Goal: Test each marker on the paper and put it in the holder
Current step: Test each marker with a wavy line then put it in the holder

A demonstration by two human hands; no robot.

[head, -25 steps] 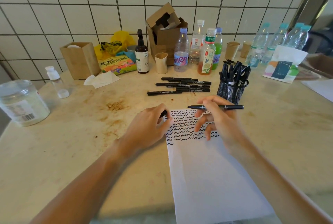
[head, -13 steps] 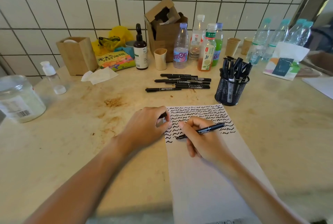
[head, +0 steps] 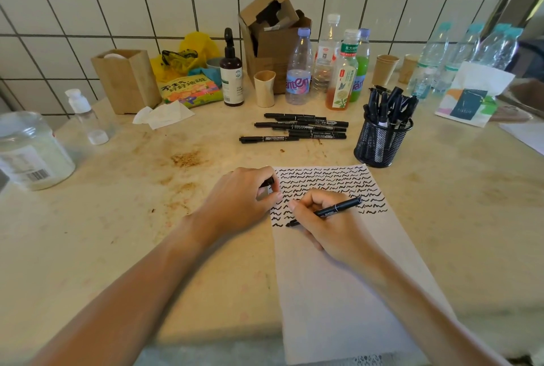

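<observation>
a second ago the right hand held the marker flat in the air near the holder; now it has turned it into a writing grip, tip down on the paper at the left end of the lowest squiggle row, near the paper's left edge. i judge the test stroke is starting. the fingers and thumb curl tight around the barrel, whose rear end juts up to the right. the left hand pinches a small black piece, probably the cap, at the paper's far left corner. untested markers lie toward the counter's far edge.
</observation>
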